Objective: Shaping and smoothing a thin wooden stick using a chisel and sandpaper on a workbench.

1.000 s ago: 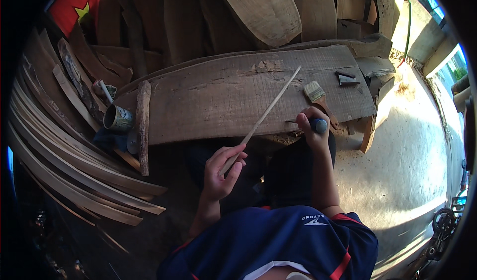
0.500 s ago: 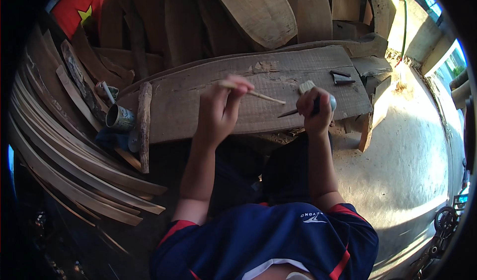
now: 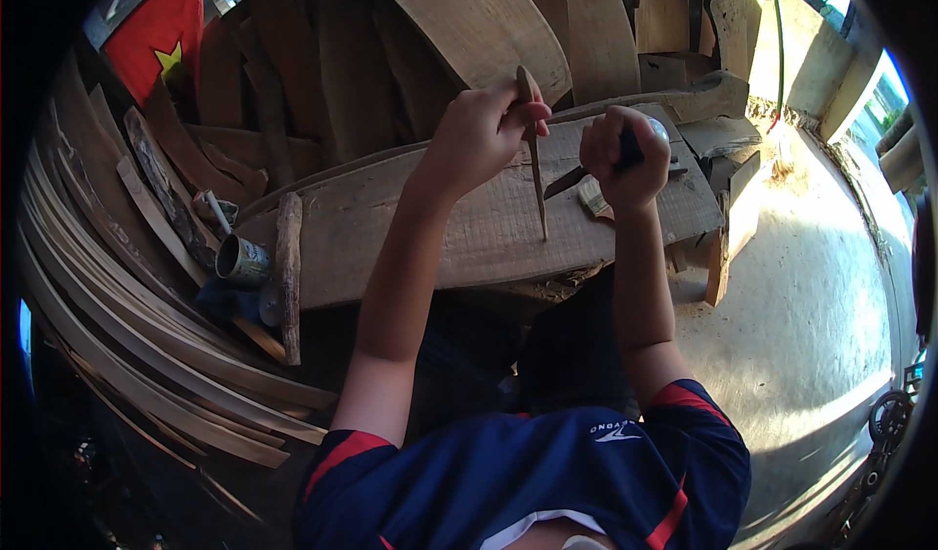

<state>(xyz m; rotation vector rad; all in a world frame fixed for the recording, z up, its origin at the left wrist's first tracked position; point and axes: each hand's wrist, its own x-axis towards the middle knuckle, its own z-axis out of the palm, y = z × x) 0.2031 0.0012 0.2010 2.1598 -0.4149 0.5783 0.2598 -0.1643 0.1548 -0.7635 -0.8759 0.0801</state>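
My left hand [image 3: 484,140] pinches a thin, tapering wooden stick [image 3: 539,193] between thumb and fingers. The stick is held steeply, its broader end above the fingers and its narrow tip over a wide wooden board [image 3: 391,223]. In a closed fist, my right hand [image 3: 623,164] grips a knife; its dark blade [image 3: 564,182] points left toward the stick, with a gap between them. The knife's dark handle ends in a shiny round butt. On the board beneath my right hand lies a flat brush [image 3: 593,196] with pale bristles, partly covered by the wrist.
A small can [image 3: 243,260] stands left of the board, beside a rough wooden stick [image 3: 288,276]. Long thin strips [image 3: 166,355] fan out at the left. Wide planks [image 3: 479,22] lean behind the board. A red flag [image 3: 156,32] hangs at the far left.
My left hand has moved up and right, turning the stick from nearly level to steep. My right hand is higher, still holding the knife. The view has shifted slightly.
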